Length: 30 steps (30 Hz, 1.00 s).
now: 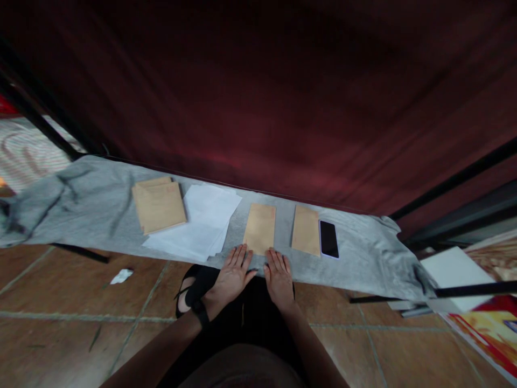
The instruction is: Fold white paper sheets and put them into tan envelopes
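A brown paper envelope (259, 226) lies flat in front of me on the grey cloth (109, 231). My left hand (234, 275) rests flat at its lower left corner, fingers stretched out. At the lower right corner lies my right hand (279, 275), also flat with straight fingers. Neither hand grips anything. Another brown envelope (306, 230) is to the right, beside a phone (329, 239) with a dark screen. On the left, a stack of brown envelopes (159, 206) partly covers several white paper sheets (202, 221).
The cloth covers a narrow table or bench with black metal bars (452, 178) at its ends. A dark red curtain (258, 108) hangs behind it. A crumpled white scrap (121, 276) lies on the tiled floor (64, 345). At right are a white board (456, 275) and a red-yellow box (488, 334).
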Tool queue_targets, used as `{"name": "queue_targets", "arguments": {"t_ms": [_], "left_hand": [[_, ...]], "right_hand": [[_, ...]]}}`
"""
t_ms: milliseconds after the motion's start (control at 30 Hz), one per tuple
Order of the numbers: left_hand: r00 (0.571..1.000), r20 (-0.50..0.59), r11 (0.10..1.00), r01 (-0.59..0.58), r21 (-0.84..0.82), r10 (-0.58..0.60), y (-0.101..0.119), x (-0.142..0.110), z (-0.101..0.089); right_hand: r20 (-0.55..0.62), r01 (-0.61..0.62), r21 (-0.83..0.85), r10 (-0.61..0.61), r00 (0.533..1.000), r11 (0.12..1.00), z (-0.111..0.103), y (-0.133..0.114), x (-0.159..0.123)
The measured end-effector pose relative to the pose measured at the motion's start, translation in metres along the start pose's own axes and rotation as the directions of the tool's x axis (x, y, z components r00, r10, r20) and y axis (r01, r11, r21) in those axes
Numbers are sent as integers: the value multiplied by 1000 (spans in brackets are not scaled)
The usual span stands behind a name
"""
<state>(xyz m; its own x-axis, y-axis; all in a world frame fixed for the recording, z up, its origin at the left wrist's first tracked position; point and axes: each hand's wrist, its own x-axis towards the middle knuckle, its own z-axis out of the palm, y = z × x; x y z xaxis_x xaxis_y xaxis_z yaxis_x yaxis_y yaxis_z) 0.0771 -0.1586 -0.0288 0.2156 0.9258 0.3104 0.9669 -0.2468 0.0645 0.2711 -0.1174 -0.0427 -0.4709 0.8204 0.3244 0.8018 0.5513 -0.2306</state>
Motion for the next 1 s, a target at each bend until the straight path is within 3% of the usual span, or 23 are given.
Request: {"name": "queue_targets", "arguments": {"t_ms": [333, 700, 867, 1000], "left_hand": [[999, 47, 995, -18, -99, 23, 29, 40, 15], [998, 61, 1000, 27, 7, -28, -1, 19, 12], [997, 58, 999, 40, 32, -42, -2, 14, 11], [997, 74, 998, 34, 53, -38, 0, 15, 10]], "right_hand": [[11, 14, -20, -14, 1000, 1000, 0, 0, -2], [26, -3, 10, 2, 1000, 1000, -4, -1, 0], [4, -14, 27, 14, 1000, 1000, -4, -7, 6], [19, 43, 63, -44, 999, 997, -2, -18, 18]]}}
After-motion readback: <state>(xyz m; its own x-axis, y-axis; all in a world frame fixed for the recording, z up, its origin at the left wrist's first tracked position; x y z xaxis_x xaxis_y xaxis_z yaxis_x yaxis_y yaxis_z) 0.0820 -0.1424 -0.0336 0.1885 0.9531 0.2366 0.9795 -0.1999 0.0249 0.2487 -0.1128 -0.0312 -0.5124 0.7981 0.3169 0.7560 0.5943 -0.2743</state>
